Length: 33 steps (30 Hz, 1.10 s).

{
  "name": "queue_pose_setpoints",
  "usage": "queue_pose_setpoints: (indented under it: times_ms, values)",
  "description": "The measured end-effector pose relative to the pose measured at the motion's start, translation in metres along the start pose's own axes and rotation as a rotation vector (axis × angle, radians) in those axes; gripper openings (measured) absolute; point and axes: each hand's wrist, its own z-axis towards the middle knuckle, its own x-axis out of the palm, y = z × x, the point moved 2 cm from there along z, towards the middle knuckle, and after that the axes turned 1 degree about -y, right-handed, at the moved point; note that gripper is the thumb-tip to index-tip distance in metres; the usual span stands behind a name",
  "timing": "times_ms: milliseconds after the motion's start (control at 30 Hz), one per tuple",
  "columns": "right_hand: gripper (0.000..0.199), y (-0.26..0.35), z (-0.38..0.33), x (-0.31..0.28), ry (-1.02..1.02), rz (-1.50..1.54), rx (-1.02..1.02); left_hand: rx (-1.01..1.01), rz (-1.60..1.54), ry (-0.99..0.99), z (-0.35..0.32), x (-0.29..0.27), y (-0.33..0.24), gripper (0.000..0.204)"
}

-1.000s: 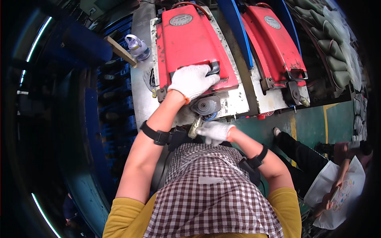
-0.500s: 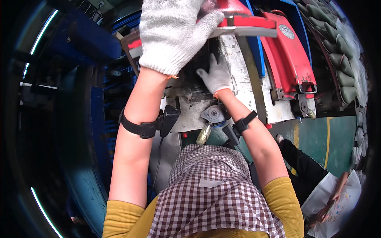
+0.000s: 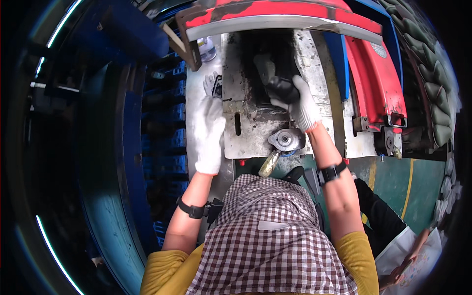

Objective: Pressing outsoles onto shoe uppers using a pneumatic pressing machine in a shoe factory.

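Note:
My right hand [image 3: 306,105], in a white knit glove, is closed around a dark rounded piece [image 3: 282,89] whose kind I cannot make out. It is over the black recess [image 3: 250,54] of a worn metal machine bed [image 3: 310,59]. Inside the recess, just beyond that piece, a pale elongated shape [image 3: 264,68] shows. Slightly blurred, my gloved left hand [image 3: 209,132] is open with fingers stretched forward, over the pale surface left of the bed. Past its fingertips lies a small black-edged item [image 3: 217,86]. Above the recess, the red machine lid [image 3: 280,14] with its metal edge stands raised.
A round metal knob [image 3: 286,140] with a wrapped handle [image 3: 269,163] sits at the bed's front. A clear bottle [image 3: 206,49] stands back left. Another red machine [image 3: 376,83] is on the right, beside stacked green-grey pads [image 3: 432,88]. A seated person [image 3: 408,255] is at lower right.
My left hand has come down and back from the red lid to the left of the bed. The lid shows higher. My right hand, empty before, now grips the dark piece.

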Motion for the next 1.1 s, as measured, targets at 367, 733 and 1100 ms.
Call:
queue_pose_setpoints:
  times_ms: [367,733,1100]
  values:
    - [0.063,-0.049,-0.081,0.058,0.139,-1.629,-0.558,-0.716,-1.076,-0.251,-0.043,-0.032,0.096,0.046]
    - [0.023,-0.058,-0.082,0.027,-0.215,-1.745,-0.749,-0.790,-0.357,-0.970,-0.026,-0.286,0.309,0.019]
    - [0.020,-0.062,-0.078,0.012,-0.253,-1.779,-0.703,-0.996,0.393,-0.910,-0.033,-0.338,0.339,0.068]
